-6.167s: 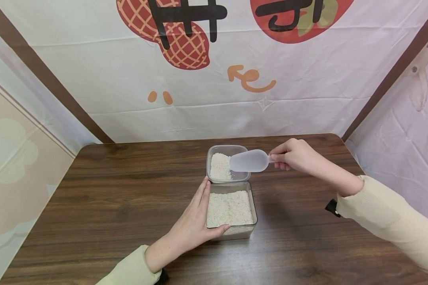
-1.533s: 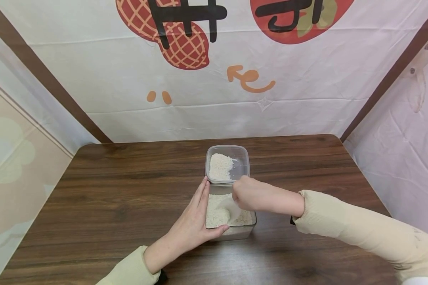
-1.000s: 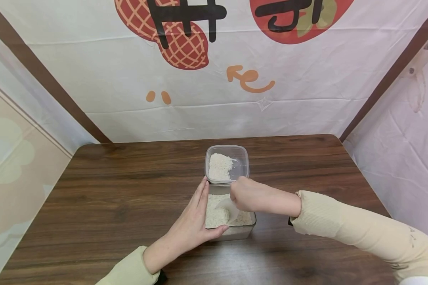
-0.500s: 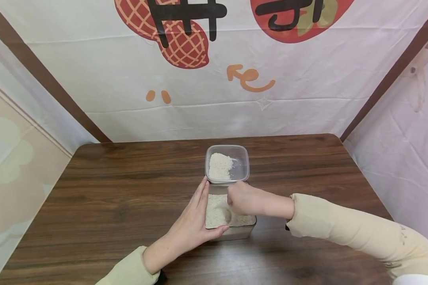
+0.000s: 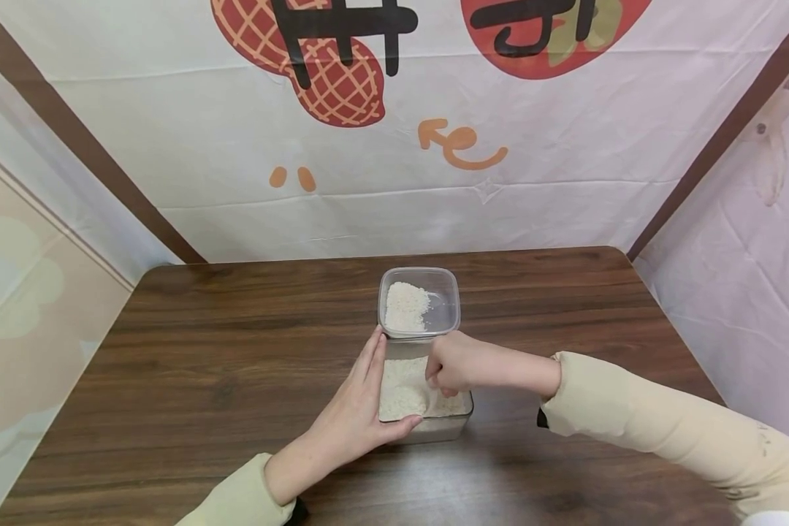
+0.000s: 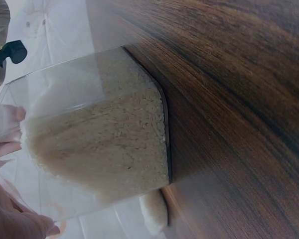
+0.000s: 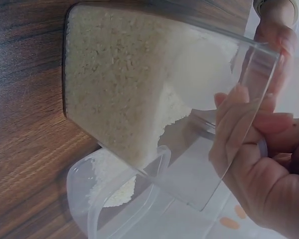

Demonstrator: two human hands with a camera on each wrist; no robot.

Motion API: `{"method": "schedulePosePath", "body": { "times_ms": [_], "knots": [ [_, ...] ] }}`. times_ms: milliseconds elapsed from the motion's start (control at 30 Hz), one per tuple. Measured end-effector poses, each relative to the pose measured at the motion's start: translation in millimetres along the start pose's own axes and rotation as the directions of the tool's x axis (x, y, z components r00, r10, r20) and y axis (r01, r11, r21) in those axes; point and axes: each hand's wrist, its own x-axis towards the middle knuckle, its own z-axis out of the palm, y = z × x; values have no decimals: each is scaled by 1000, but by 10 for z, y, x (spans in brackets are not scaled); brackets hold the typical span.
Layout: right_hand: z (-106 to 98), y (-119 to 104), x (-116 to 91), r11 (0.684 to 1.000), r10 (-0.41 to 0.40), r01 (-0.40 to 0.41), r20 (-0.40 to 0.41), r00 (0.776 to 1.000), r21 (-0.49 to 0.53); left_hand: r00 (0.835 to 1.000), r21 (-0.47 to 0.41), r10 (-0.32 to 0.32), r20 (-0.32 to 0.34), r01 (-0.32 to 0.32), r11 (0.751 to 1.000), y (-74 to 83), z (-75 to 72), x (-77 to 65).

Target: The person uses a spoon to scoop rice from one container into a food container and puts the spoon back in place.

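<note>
One scoop (image 7: 202, 74) partly in the rice (image 5: 402, 402) of the clear box (image 5: 437, 431), no longer over the smaller tub (image 5: 443, 310) as earlier; in the curled grip of the right hand (image 5: 459, 362); left hand (image 5: 353, 408) straight-fingered along the box's left rim as before, thumb at the front; smaller tub just behind; broad worktop (image 5: 237, 351) to either side, back edge near.

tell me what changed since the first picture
The right hand, still gripping the scoop, moved from beside the tub toward the person and left, down to the box. The rice there, fairly level then, is now uneven. The left hand stayed against the box, the tub in place.
</note>
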Motion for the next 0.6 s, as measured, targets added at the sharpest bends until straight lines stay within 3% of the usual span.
{"method": "schedulePosePath", "body": {
  "times_ms": [600],
  "knots": [
    [-81,69,-37,968,150,-157,49,987,197,1000,-5,-12,10,12,1000,4,-7,-1]
  ]
}}
